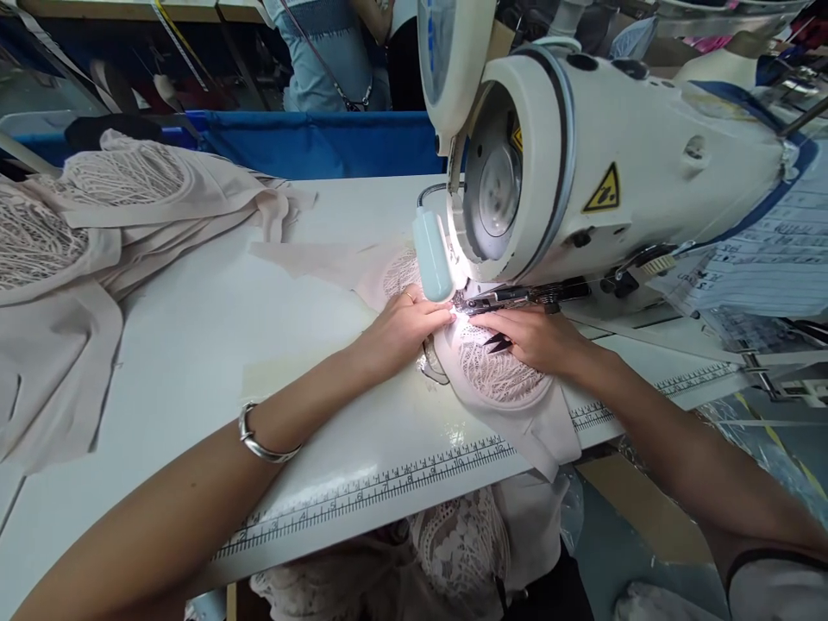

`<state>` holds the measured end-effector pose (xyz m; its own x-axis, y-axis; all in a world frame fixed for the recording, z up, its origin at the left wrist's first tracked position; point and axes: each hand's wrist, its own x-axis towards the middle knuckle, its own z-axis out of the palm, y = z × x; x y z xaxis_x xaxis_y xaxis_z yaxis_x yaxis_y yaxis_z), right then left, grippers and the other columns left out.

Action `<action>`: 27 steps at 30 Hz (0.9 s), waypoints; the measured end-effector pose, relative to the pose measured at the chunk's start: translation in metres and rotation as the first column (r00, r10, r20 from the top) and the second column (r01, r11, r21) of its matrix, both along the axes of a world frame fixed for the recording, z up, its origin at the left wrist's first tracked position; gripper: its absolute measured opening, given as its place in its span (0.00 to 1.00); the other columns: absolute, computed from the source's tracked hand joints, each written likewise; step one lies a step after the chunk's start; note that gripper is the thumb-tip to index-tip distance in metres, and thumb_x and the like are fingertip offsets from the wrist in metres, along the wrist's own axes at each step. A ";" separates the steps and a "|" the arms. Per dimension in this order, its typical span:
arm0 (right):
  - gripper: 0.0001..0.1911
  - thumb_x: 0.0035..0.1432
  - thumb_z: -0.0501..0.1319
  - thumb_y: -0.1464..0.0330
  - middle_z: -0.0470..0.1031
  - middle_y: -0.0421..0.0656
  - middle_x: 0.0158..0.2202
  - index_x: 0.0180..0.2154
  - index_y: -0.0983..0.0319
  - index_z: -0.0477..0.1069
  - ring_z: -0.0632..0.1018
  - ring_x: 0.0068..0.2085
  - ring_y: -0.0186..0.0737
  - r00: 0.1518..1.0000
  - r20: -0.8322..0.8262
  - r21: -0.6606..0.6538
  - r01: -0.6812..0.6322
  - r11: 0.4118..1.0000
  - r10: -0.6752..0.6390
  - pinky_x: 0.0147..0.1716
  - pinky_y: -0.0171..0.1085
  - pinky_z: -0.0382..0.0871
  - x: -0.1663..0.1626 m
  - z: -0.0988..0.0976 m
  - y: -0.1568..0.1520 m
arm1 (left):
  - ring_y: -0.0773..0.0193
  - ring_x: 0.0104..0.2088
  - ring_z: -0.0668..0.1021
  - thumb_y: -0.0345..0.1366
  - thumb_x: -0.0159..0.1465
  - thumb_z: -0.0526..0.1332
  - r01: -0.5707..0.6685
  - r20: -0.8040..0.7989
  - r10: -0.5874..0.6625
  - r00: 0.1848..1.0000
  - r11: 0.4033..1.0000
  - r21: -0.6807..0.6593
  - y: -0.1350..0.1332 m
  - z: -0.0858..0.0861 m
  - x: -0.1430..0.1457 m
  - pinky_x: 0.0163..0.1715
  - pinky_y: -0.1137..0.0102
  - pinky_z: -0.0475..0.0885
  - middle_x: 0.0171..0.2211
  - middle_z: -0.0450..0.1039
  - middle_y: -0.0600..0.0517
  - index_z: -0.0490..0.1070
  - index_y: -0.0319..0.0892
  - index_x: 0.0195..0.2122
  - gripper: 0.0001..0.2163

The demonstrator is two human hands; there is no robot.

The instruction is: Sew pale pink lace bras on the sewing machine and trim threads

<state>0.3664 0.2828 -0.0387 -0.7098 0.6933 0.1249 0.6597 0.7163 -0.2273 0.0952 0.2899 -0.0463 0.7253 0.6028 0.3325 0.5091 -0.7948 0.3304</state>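
Observation:
A pale pink lace bra (501, 373) lies under the head of a white sewing machine (601, 164), lit by a small pale green lamp (432, 257). My left hand (407, 332) grips the bra's edge left of the needle area, fingertips pressed together on the fabric. On the other side, my right hand (536, 338) rests on a lace cup with its fingers reaching to the needle. Dark blades of small scissors (498, 343) stick out from under this hand, their handles hidden in it. The needle itself is hidden behind the lamp and the machine's parts.
More pale bras (129, 185) are heaped at the table's left, and others (453, 543) lie below its front edge. A ruler strip (381, 492) runs along that edge. Blue cloth (316, 142) hangs behind the table; a person (329, 56) is beyond it. Written papers (763, 246) are at right.

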 end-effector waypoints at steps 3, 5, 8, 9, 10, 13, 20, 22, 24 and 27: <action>0.22 0.55 0.51 0.80 0.80 0.44 0.38 0.45 0.59 0.76 0.78 0.38 0.41 0.999 0.019 -0.013 0.047 0.999 -0.047 0.36 0.37 0.71 -0.004 0.003 -0.001 | 0.53 0.47 0.75 0.21 0.70 0.48 -0.081 -0.079 0.092 0.993 0.988 0.131 -0.008 0.004 0.005 0.45 0.58 0.71 0.48 0.78 0.42 0.76 0.40 0.48 0.18; 0.12 0.59 0.54 0.75 0.79 0.44 0.37 0.38 0.59 0.74 0.77 0.36 0.41 0.992 0.021 -0.032 0.128 0.991 -0.127 0.32 0.36 0.68 -0.008 0.005 -0.001 | 0.51 0.46 0.75 0.21 0.69 0.49 -0.137 -0.154 0.180 0.971 0.957 0.256 -0.020 0.007 0.013 0.46 0.56 0.70 0.47 0.77 0.39 0.76 0.38 0.47 0.17; 0.05 0.59 0.59 0.70 0.77 0.44 0.32 0.30 0.59 0.70 0.75 0.33 0.41 0.958 0.032 -0.046 0.285 0.957 -0.284 0.29 0.36 0.63 -0.011 0.005 0.001 | 0.54 0.39 0.76 0.23 0.71 0.49 -0.137 -0.260 0.214 0.942 0.948 0.287 -0.042 0.011 0.028 0.40 0.60 0.71 0.39 0.77 0.39 0.75 0.33 0.43 0.14; 0.06 0.58 0.60 0.70 0.76 0.43 0.30 0.28 0.59 0.69 0.74 0.31 0.41 0.949 0.031 -0.045 0.315 0.948 -0.313 0.29 0.36 0.62 -0.011 0.005 0.001 | 0.54 0.37 0.76 0.27 0.73 0.49 -0.136 -0.279 0.209 0.937 0.956 0.259 -0.049 0.010 0.033 0.37 0.61 0.71 0.37 0.76 0.40 0.75 0.32 0.42 0.14; 0.06 0.58 0.60 0.70 0.75 0.42 0.28 0.27 0.59 0.68 0.74 0.30 0.40 0.942 0.022 -0.038 0.334 0.942 -0.334 0.28 0.36 0.62 -0.011 0.004 0.002 | 0.53 0.37 0.76 0.32 0.74 0.50 -0.147 -0.285 0.212 0.935 0.961 0.236 -0.055 0.010 0.038 0.37 0.61 0.72 0.36 0.76 0.39 0.74 0.32 0.41 0.14; 0.03 0.57 0.60 0.71 0.74 0.39 0.27 0.33 0.58 0.72 0.72 0.27 0.38 0.949 -0.033 -0.006 0.314 0.949 -0.314 0.27 0.36 0.62 -0.007 0.002 0.000 | 0.45 0.49 0.77 0.45 0.74 0.52 -0.198 -0.261 0.261 0.930 0.950 0.243 -0.067 0.003 0.047 0.48 0.54 0.74 0.46 0.76 0.32 0.71 0.28 0.49 0.21; 0.36 0.50 0.50 0.82 0.77 0.40 0.36 0.55 0.53 0.76 0.75 0.35 0.37 0.995 0.034 0.117 0.087 0.989 -0.091 0.26 0.33 0.62 -0.002 0.006 -0.009 | 0.42 0.60 0.73 0.39 0.74 0.50 -0.191 -0.213 0.245 0.946 0.951 0.244 -0.066 -0.010 0.045 0.59 0.50 0.70 0.58 0.71 0.27 0.62 0.22 0.61 0.23; 0.37 0.50 0.51 0.82 0.75 0.40 0.34 0.57 0.53 0.76 0.73 0.33 0.36 0.994 0.066 0.131 0.078 0.988 -0.088 0.25 0.33 0.61 -0.002 0.005 -0.009 | 0.42 0.60 0.73 0.37 0.73 0.50 -0.170 -0.217 0.222 0.951 0.957 0.233 -0.063 -0.010 0.042 0.59 0.51 0.71 0.58 0.71 0.26 0.62 0.21 0.61 0.22; 0.37 0.50 0.51 0.81 0.75 0.41 0.35 0.58 0.53 0.75 0.73 0.33 0.37 0.993 0.078 0.136 0.074 0.988 -0.085 0.26 0.33 0.61 -0.002 0.004 -0.009 | 0.42 0.60 0.73 0.36 0.73 0.50 -0.151 -0.220 0.201 0.955 0.963 0.224 -0.060 -0.008 0.038 0.59 0.51 0.71 0.58 0.70 0.26 0.62 0.20 0.60 0.22; 0.36 0.51 0.51 0.81 0.76 0.42 0.36 0.59 0.54 0.74 0.73 0.35 0.38 0.993 0.077 0.126 0.075 0.989 -0.085 0.29 0.34 0.63 -0.003 0.001 -0.008 | 0.43 0.60 0.74 0.34 0.73 0.49 -0.120 -0.202 0.159 0.966 0.974 0.195 -0.055 -0.004 0.033 0.58 0.51 0.72 0.58 0.71 0.27 0.62 0.22 0.60 0.21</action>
<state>0.3635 0.2744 -0.0372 -0.6643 0.7309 0.1563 0.7285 0.6799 -0.0836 0.1277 0.2346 -0.0506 0.7044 0.6478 0.2902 0.6623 -0.7469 0.0597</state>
